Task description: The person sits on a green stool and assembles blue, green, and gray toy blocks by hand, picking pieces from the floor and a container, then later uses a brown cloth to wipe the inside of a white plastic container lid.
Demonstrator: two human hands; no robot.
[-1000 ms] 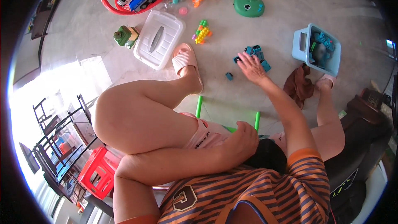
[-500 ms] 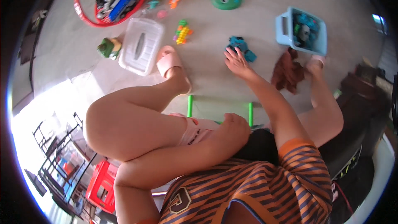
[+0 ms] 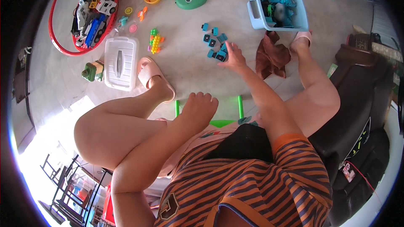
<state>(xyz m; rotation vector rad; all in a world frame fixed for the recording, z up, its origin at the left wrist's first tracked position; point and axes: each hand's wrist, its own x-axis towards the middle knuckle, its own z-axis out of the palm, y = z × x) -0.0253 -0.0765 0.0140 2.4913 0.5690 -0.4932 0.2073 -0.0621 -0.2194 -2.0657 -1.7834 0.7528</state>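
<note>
Several small teal-blue toy blocks with dark faces lie scattered on the grey floor in front of me. At their right side, my right hand reaches down with thumb and fingers apart, around or touching the nearest blocks; it grips nothing that I can see. My left hand is curled into a loose fist above my lap, palm side hidden, with nothing showing in it. Just right of my right hand lies a crumpled brown cloth.
A light-blue bin with teal pieces stands far right. On the left are a white lid, a green-hatted toy and a red-rimmed basket of toy vehicles. A green turtle game and a colourful block toy lie ahead.
The teal pieces, bunched under my right hand before, are now spread out as separate blocks. My right hand has shifted to their right side, and my view has turned somewhat.
</note>
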